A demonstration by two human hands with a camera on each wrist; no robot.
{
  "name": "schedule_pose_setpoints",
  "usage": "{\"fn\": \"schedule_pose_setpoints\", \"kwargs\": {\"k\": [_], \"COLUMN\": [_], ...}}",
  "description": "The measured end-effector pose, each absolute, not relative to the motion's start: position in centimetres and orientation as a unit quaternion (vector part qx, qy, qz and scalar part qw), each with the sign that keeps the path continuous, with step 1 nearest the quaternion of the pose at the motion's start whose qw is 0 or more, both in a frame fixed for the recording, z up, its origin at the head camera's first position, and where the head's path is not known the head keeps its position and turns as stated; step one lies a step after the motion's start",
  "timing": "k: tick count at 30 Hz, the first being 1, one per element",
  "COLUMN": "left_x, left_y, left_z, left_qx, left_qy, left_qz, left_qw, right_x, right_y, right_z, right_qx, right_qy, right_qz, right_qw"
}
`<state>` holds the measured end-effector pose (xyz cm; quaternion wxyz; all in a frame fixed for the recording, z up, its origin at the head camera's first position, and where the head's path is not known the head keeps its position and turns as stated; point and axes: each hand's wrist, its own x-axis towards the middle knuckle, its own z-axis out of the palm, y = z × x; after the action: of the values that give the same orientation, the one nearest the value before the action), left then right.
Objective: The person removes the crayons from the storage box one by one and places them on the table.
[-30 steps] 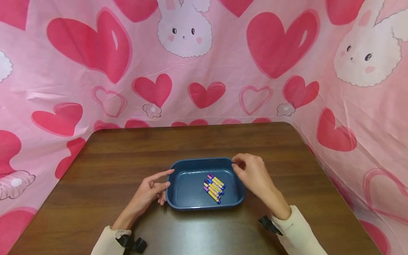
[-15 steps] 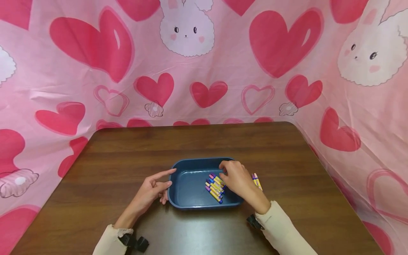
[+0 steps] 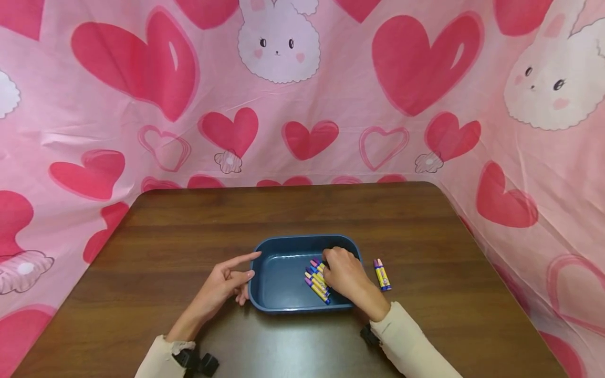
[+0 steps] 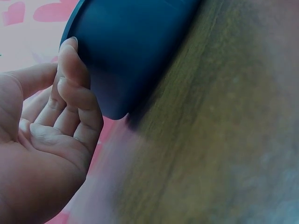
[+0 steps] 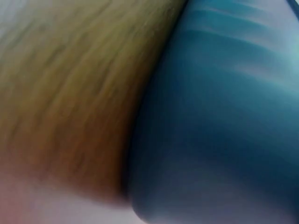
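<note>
A blue tray (image 3: pixel 276 302) sits on the table in the head view. My left hand (image 3: pixel 222 281) holds its left end, thumb and index finger at the rim and the other fingers curled below. In the left wrist view, the left fingers (image 4: pixel 77 63) meet the rim. Several crayons (image 3: pixel 315 283) with yellow wrappers and pink, purple and blue ends lie in the tray's right half. My right hand (image 3: pixel 347 275) reaches down over them from the right, fingers bent. Its fingertips are at the crayons and partly hidden, so I cannot tell if they pinch one. The right wrist view is blurred, showing the tray wall (image 5: pixel 201 116).
Two more crayons (image 3: pixel 382 275) lie side by side on the brown wooden table (image 3: pixel 189 226), right of the tray. Pink cloth (image 3: pixel 302 94) with hearts and rabbits hangs behind the table and along its sides.
My right hand has moved left from the tray's right rim, then lower onto the crayons. The two crayons on the table have come into view behind it. My left hand stays at the rim.
</note>
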<state>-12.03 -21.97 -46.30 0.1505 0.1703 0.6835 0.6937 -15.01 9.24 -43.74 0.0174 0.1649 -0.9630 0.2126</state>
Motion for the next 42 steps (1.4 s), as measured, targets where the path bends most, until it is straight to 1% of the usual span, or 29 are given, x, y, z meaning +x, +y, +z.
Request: {"fn": "schedule_pose_setpoints", "kwargs": {"k": [2, 8, 13, 25, 30, 42], "left_x": [-12.01, -12.1, -11.98, -11.87, -11.88, -11.9], "left_y": [-21.95, -21.94, -21.96, -21.94, -21.97, -21.92], "left_z": [-46.3, -46.55, -46.81, -46.68, -46.54, -46.35], "left_qx": [0.172, 0.175, 0.177, 0.17, 0.173, 0.181], "left_qy": [0.682, 0.683, 0.676, 0.68, 0.679, 0.681], "left_qz": [0.694, 0.693, 0.7, 0.696, 0.697, 0.694], "left_qw": [0.151, 0.149, 0.15, 0.152, 0.151, 0.144], "right_x": [-14.96, -14.7, -14.59, -14.53, -14.63, -14.6], "right_y": [9.2, 8.98, 8.91, 8.9, 8.8, 8.99], "right_z": [-43.79, -44.02, -44.2, -44.18, -44.13, -43.76], "right_qx": [0.157, 0.13, 0.135, 0.14, 0.136, 0.135], "right_qy": [-0.964, -0.97, -0.97, -0.968, -0.967, -0.964], "right_qz": [0.216, 0.2, 0.201, 0.201, 0.211, 0.222], "right_qw": [0.018, 0.045, 0.036, 0.046, 0.037, 0.057]}}
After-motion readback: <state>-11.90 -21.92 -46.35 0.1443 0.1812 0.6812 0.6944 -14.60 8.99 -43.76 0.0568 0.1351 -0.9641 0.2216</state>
